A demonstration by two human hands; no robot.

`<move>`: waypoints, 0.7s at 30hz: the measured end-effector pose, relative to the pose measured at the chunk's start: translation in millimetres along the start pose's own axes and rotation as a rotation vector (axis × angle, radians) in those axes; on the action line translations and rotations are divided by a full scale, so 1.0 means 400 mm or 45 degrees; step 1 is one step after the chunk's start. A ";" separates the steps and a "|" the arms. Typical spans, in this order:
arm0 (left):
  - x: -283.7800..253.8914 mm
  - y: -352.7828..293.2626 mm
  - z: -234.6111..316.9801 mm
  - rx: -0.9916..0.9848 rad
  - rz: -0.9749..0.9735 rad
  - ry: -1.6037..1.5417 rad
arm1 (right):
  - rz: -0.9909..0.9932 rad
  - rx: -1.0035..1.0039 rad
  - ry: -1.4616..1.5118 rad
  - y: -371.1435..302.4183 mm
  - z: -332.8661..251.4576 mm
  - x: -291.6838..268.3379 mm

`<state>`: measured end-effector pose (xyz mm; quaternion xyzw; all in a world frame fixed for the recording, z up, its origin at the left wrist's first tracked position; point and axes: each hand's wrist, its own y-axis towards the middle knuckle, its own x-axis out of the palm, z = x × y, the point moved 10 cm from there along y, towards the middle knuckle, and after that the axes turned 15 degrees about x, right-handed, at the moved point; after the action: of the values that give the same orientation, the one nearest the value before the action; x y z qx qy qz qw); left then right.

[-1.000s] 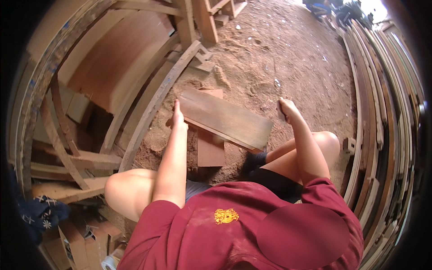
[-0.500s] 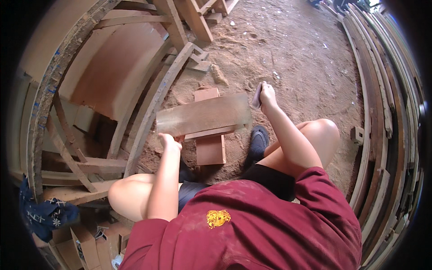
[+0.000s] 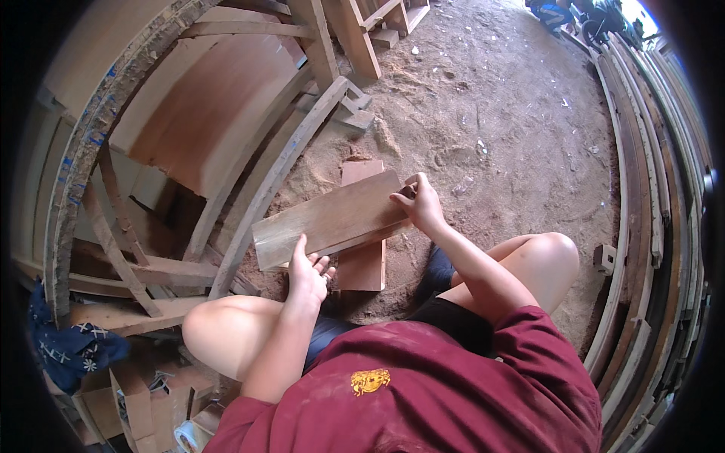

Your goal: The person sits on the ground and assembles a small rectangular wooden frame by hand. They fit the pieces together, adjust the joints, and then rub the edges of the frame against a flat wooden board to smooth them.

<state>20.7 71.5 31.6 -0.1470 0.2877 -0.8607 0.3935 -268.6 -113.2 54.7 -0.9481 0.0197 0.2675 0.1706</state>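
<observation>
A long, flat wooden board lies tilted over a reddish-brown wooden piece between my legs, its right end higher in the picture. My left hand holds the board's near edge towards its left end, thumb against the face and the other fingers curled beside the lower edge. At the right end, my right hand is closed around a small dark, thin piece, which looks like folded sandpaper. It is pressed near the board's end, and the fingers partly hide it.
A large wooden frame with cross pieces stands close on my left. Long planks are stacked along the right. A small wooden block lies beside them. Sawdust covers the ground. Dark patterned cloth hangs at lower left.
My right hand has come in from beyond the board's right end to touch that end. The board has tilted more, and my left hand has shifted right along its near edge.
</observation>
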 end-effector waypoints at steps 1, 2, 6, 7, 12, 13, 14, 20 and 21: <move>0.067 -0.053 0.045 0.113 -0.278 0.004 | -0.004 -0.013 -0.021 -0.002 -0.004 -0.002; 0.129 -0.083 0.084 0.227 -0.547 0.030 | -0.023 -0.033 -0.053 -0.006 -0.010 0.006; 0.365 -0.057 0.262 1.599 -0.610 1.265 | 0.034 -0.098 -0.159 -0.008 -0.046 0.019; 0.384 0.003 0.248 1.541 -0.531 1.397 | 0.014 -0.136 -0.179 -0.028 -0.080 0.024; 0.478 0.123 0.172 1.577 -0.386 1.736 | -0.241 0.318 0.690 0.044 0.105 -0.001; 0.497 0.119 0.163 1.548 -0.450 1.737 | -0.215 0.335 0.719 0.043 0.126 -0.021; 0.505 0.119 0.156 1.515 -0.502 1.741 | -0.200 0.349 0.750 0.039 0.143 -0.031; 0.494 0.110 0.161 1.411 -0.518 1.813 | -0.289 0.008 0.722 -0.046 0.118 0.016; 0.500 0.106 0.159 1.390 -0.543 1.818 | -0.250 0.037 0.658 -0.045 0.129 0.012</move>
<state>-53.0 -127.3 61.4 0.5747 -0.0166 -0.8177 -0.0294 -288.0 -78.8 16.4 -0.9797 -0.0255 -0.0014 0.1987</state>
